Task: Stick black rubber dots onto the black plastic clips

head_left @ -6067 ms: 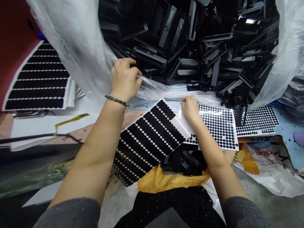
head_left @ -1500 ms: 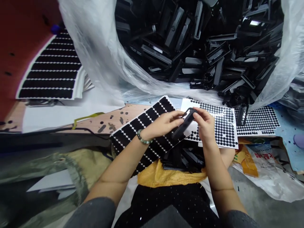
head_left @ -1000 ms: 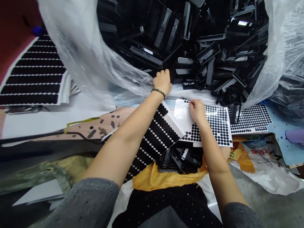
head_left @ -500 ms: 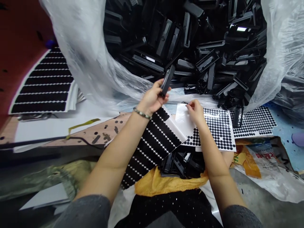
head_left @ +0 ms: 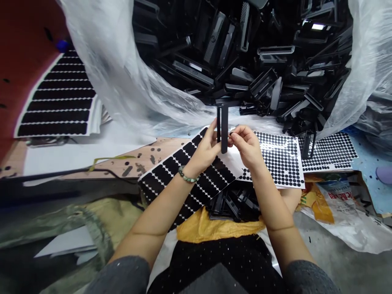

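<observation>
Fingers of the left hand (head_left: 203, 153) are closed around a black part (head_left: 224, 128), holding it roughly upright above the desk (head_left: 167, 145). Those of the right hand (head_left: 249, 149) are drawn narrow in a pinch just beside it, with a small dark piece (head_left: 231, 133) at their tips; whether that piece touches the part I cannot tell. A green beaded bracelet (head_left: 187, 175) circles the left wrist.

Beneath the left hand, a sheet of black scalloped strips (head_left: 165, 173) lies slantwise and hangs over the desk's near edge. Right of it, partly behind the right forearm, a sheet of black dots (head_left: 283, 161) lies along the same edge, with more dotted sheets (head_left: 332, 151) farther right. Toward the desk's left end, a stack of strip sheets (head_left: 58, 98) rests by white paper (head_left: 82, 149), near a yellow strip (head_left: 113, 158) and a black cable (head_left: 76, 171).

At the far side, an open plastic bag (head_left: 104, 53) holds a heap of similar black parts (head_left: 245, 53). Below the near edge, more pieces (head_left: 234, 204) lie within a yellow cloth-like bag (head_left: 214, 228) before the person's lap.
</observation>
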Demonstrator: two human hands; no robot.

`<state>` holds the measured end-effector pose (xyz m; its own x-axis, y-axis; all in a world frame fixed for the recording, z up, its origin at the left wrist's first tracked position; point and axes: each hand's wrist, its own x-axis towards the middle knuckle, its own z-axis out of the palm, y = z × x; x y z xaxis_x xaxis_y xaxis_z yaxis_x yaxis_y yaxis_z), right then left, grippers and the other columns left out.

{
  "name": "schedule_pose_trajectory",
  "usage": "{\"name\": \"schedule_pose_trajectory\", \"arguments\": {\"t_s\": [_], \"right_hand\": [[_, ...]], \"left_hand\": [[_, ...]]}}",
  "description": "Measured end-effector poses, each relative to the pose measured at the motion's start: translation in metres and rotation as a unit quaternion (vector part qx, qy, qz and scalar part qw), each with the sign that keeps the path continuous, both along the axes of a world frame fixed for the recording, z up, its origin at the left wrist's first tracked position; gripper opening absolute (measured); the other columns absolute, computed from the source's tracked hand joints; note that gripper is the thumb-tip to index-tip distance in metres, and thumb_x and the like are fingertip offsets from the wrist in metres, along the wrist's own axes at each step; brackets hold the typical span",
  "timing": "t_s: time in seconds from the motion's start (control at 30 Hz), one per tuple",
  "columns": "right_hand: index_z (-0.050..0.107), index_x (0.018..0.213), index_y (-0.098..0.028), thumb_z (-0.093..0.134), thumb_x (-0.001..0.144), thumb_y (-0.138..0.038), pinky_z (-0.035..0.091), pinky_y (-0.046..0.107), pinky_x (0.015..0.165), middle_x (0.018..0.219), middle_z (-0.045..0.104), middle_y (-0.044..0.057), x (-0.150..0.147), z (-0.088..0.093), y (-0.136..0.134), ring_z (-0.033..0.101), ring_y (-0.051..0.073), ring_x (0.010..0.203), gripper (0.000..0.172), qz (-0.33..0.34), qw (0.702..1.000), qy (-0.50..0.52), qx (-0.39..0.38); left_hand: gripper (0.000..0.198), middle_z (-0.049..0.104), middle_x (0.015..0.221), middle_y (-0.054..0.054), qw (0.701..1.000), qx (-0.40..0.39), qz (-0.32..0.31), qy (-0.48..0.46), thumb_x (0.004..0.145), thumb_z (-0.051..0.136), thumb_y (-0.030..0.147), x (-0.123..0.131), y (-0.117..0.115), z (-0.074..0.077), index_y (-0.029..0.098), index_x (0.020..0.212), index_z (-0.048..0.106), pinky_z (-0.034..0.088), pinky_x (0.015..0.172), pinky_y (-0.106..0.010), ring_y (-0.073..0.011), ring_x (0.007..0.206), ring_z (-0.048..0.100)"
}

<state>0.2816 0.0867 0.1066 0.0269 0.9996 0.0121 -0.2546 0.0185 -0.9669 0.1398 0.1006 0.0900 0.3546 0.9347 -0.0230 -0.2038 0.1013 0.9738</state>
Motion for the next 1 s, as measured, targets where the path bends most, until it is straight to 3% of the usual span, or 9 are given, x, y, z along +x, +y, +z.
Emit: {"name": "schedule_pose_trajectory", "arguments": {"t_s": [0.17, 0.33, 0.43, 0.5, 0.6, 0.7, 0.8, 0.9, 1.0], "right_hand": [[0.05, 0.078, -0.025, 0.071, 0.074, -0.057, 0.054, 0.028, 0.068, 0.074, 0.058, -0.005, -0.002, 0.003, -0.006, 0.058, 0.011, 0.069, 0.039, -0.013, 0.999, -0.039, 0.025], [0.048, 0.082, -0.025, 0.061, 0.084, -0.047, 0.053, 0.029, 0.072, 0.079, 0.058, -0.003, -0.008, 0.001, -0.017, 0.059, 0.012, 0.072, 0.026, -0.096, 0.985, -0.124, 0.065], [0.047, 0.083, -0.025, 0.059, 0.084, -0.042, 0.052, 0.029, 0.072, 0.08, 0.055, -0.003, 0.0, -0.008, -0.02, 0.058, 0.011, 0.07, 0.02, -0.162, 0.972, -0.152, 0.069], [0.048, 0.083, -0.025, 0.059, 0.083, -0.04, 0.051, 0.029, 0.071, 0.08, 0.054, -0.003, 0.009, -0.016, -0.022, 0.057, 0.011, 0.068, 0.019, -0.181, 0.97, -0.153, 0.054], [0.049, 0.084, -0.025, 0.058, 0.082, -0.04, 0.051, 0.03, 0.072, 0.085, 0.055, -0.002, 0.022, -0.026, -0.025, 0.057, 0.012, 0.071, 0.018, -0.204, 0.966, -0.155, 0.042], [0.052, 0.082, -0.025, 0.061, 0.08, -0.041, 0.051, 0.032, 0.076, 0.091, 0.055, 0.0, 0.026, -0.03, -0.029, 0.056, 0.014, 0.077, 0.019, -0.232, 0.952, -0.197, 0.041], [0.053, 0.079, -0.024, 0.063, 0.079, -0.039, 0.051, 0.032, 0.073, 0.081, 0.055, -0.001, 0.019, -0.027, -0.031, 0.057, 0.014, 0.074, 0.018, -0.21, 0.956, -0.201, 0.039], [0.055, 0.078, -0.024, 0.067, 0.078, -0.039, 0.052, 0.031, 0.069, 0.073, 0.057, -0.003, 0.006, -0.022, -0.033, 0.06, 0.014, 0.069, 0.02, -0.148, 0.975, -0.166, 0.015], [0.057, 0.077, -0.023, 0.073, 0.073, -0.044, 0.054, 0.031, 0.071, 0.072, 0.058, -0.004, -0.01, -0.016, -0.035, 0.062, 0.013, 0.067, 0.027, -0.077, 0.991, -0.106, -0.029]], "left_hand": [[0.029, 0.07, 0.122, -0.008, 0.999, 0.032, 0.016, -0.012, 0.081, 0.064, 0.04, 0.002, -0.02, -0.001, 0.023, 0.103, 0.073, 0.05, 0.106, -0.043, -0.0275, 0.121, 0.062], [0.039, 0.065, 0.134, -0.01, 0.984, -0.125, -0.021, -0.128, 0.08, 0.057, 0.041, 0.004, -0.027, -0.004, 0.023, 0.112, 0.071, 0.059, 0.088, -0.042, -0.0314, 0.122, 0.063], [0.034, 0.067, 0.13, -0.011, 0.988, -0.143, -0.051, -0.018, 0.075, 0.065, 0.028, -0.002, -0.034, -0.004, 0.021, 0.108, 0.072, 0.06, 0.076, -0.031, -0.0265, 0.11, 0.069], [0.028, 0.073, 0.114, -0.011, 0.99, -0.093, -0.081, 0.074, 0.078, 0.064, 0.026, -0.013, -0.042, -0.004, 0.02, 0.104, 0.073, 0.059, 0.066, -0.028, -0.0214, 0.091, 0.073], [0.026, 0.072, 0.099, -0.008, 0.982, 0.049, 0.047, 0.175, 0.083, 0.058, 0.027, -0.035, -0.051, -0.007, 0.021, 0.105, 0.07, 0.058, 0.066, -0.029, -0.0174, 0.078, 0.069], [0.024, 0.066, 0.104, -0.01, 0.909, 0.152, 0.228, 0.315, 0.081, 0.061, 0.029, -0.053, -0.042, -0.015, 0.019, 0.103, 0.065, 0.057, 0.083, -0.039, -0.0229, 0.091, 0.066], [0.026, 0.064, 0.111, -0.015, 0.854, 0.148, 0.228, 0.443, 0.073, 0.069, 0.03, -0.064, -0.022, -0.024, 0.019, 0.096, 0.061, 0.05, 0.099, -0.052, -0.0334, 0.108, 0.062], [0.008, 0.066, 0.116, -0.015, 0.86, 0.121, 0.214, 0.448, 0.077, 0.062, 0.028, -0.07, -0.01, -0.029, 0.022, 0.078, 0.056, 0.046, 0.103, -0.052, -0.0351, 0.118, 0.059], [0.009, 0.07, 0.105, -0.009, 0.923, 0.058, 0.263, 0.276, 0.084, 0.05, 0.031, -0.069, -0.015, -0.025, 0.024, 0.079, 0.053, 0.053, 0.093, -0.042, -0.0271, 0.109, 0.065]]}}
